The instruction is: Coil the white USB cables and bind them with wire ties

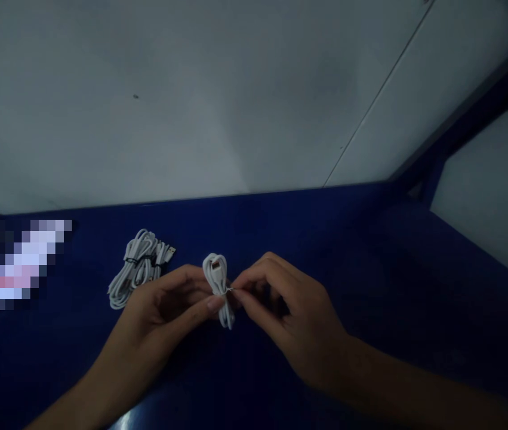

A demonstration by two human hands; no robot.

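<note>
The left hand (159,316) is clamped on a small coiled bundle of glossy white cable (218,278), its thumb pressed against the near side and its fingers behind. The bundle is held up over the smooth dark-blue bench (347,239), roughly upright and narrowed at the middle, with a white plug (218,272) showing an orange-brown opening near its top. The right hand (302,316) pinches a thin pale tie (230,289) between thumb and forefinger at the bundle's waist; the light is dim, so it may be a twisted wire. Beyond the left hand, a pile of coiled white cables with dark bands (135,260) lies on the bench, one metal USB plug (171,252) pointing right.
</note>
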